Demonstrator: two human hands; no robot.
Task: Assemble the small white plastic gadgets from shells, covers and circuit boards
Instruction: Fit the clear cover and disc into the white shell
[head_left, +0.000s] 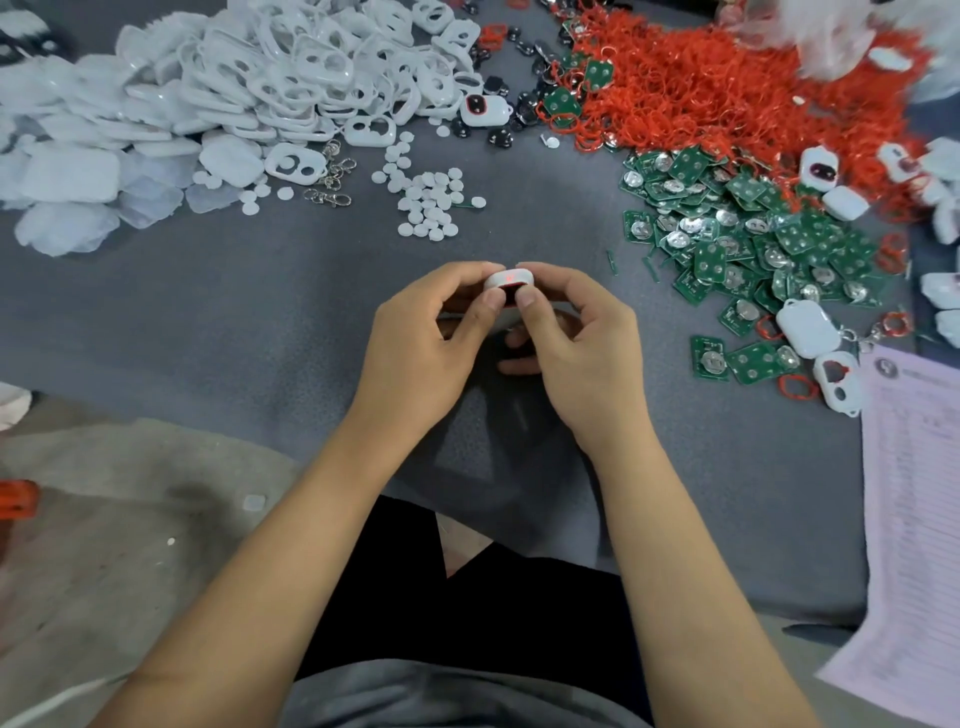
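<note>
Above the middle of the grey cloth-covered bench (260, 291), raised just off the surface, held between both hands: one small white gadget (508, 281) with a red glow on its upper face. Left hand (431, 343) curled around its left end, thumb tip pressed on the near edge, fingers wrapped behind. Right hand (576, 343) mirrored on the right end, thumb tip beside the other thumb, fingers bent under and behind. Both forearms bare, angled inward from the lower corners to meet at the gadget, wrists slightly lifted. Below the arms, dark shorts and a grey shirt hem. At the far left, heaped high: white shells and covers (291, 78) with oval cut-outs, and flatter translucent pieces (67, 171) spilling toward the near left edge. Just right of that heap, a few metal keyring clasps (332, 176), then a loose scatter of small white discs (426, 202). At the far right, a large tangle of red rubber rings (701, 88), with small black parts (498, 137) at its left border. Nearer on the right, well apart from the hands, a spread of green circuit boards (737, 244) with round silver cells, and among them several finished white gadgets (808, 327). At the right edge, a printed paper sheet (914, 519) hanging over the bench side. At the lower left, a bare concrete floor (130, 519).
</note>
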